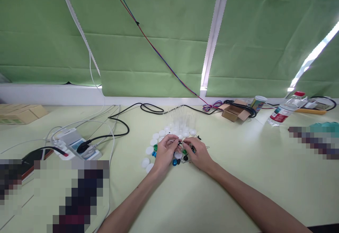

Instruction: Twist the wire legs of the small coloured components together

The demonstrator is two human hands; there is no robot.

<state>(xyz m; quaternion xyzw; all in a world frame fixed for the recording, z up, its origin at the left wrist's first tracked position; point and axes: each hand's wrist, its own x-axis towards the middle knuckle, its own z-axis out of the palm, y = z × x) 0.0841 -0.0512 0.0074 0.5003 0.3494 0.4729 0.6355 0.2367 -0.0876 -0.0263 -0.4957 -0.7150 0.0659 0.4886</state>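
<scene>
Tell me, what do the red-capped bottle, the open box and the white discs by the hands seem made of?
Red-capped bottle: probably clear, glossy plastic, since it is see-through and catches highlights.
Open box: likely matte brown cardboard, judging by its folded flaps.
White discs: perhaps smooth plastic from their even, pale surface, though too small to be sure.

The tabletop is pale yellow-green. The small piece between the fingers is black, amid white discs, a shiny blue bead and a green bit. Near the tabletop's far edge, the cable is black, the open box brown; toward its far right corner, a clear bottle has a red cap. The blinds are plain green.
</scene>
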